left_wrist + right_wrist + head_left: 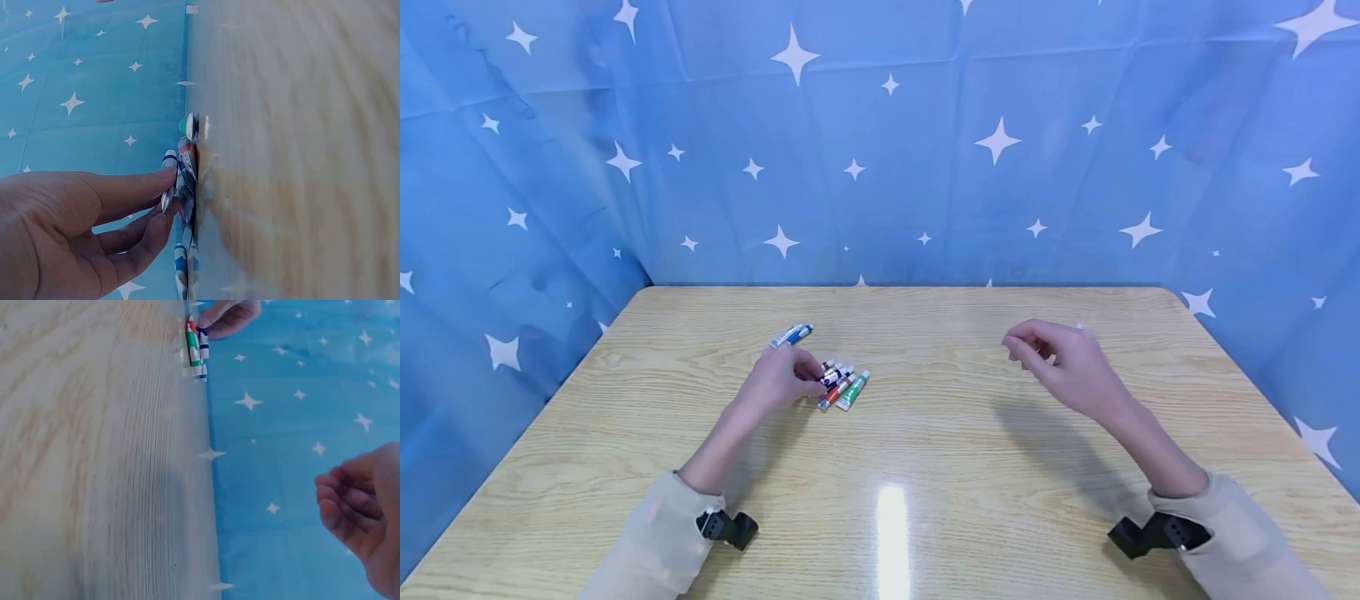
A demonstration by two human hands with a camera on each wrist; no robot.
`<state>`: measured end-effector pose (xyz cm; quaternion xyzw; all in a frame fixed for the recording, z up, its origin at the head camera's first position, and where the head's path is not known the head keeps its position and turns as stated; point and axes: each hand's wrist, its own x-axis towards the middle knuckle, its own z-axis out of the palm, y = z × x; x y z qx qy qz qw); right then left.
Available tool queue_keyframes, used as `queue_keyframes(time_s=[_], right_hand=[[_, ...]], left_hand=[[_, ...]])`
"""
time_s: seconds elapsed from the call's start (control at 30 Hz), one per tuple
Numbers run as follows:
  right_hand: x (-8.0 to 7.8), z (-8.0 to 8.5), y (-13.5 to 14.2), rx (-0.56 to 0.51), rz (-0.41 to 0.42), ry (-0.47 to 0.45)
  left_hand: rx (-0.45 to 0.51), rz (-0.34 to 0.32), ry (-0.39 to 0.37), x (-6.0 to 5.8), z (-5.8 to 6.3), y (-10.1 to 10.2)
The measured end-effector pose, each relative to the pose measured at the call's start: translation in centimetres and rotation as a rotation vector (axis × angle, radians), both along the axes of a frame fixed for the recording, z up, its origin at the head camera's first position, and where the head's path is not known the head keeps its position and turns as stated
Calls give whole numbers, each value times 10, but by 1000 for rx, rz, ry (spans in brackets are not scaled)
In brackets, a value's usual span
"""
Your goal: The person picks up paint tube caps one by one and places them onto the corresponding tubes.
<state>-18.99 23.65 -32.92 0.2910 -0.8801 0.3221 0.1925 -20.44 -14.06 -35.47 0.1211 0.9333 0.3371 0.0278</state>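
Observation:
At the left of the table, my left hand [781,377] pinches a paint tube [169,160] with a white cap and a dark blue band between thumb and fingertips. That tube is at a small pile of paint tubes. A green tube [853,391] lies at the pile's right side, beside an orange-red tube [837,392]. Others in the pile are partly hidden by the fingers. Two blue tubes [792,335] lie just beyond the left hand. My right hand [1071,367] hovers over the right side of the table, fingers loosely curled, holding nothing.
The wooden table [955,467] has a light reflection near its front. A blue curtain [917,192] with white stars hangs behind and along the sides. A tiny white thing [1079,326] shows just behind the right hand. Each sleeve carries a black wrist camera [727,528].

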Motion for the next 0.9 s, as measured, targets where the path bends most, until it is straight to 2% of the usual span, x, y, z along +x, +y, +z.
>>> queue_keyframes(time_s=[0.2, 0.43, 0.6, 0.9], right_hand=[[-4, -1, 8, 2, -29, -17], [-12, 2, 21, -27, -66, -38], [-20, 1, 30, -39, -109, -49], [-35, -4, 50, -86, -163, -157]], left_hand=[[-22, 3, -20, -2, 0, -4], [-8, 44, 34, -9, 2, -13], [36, 76, 53, -16, 4, -19], [70, 33, 84, -34, 3, -29]])
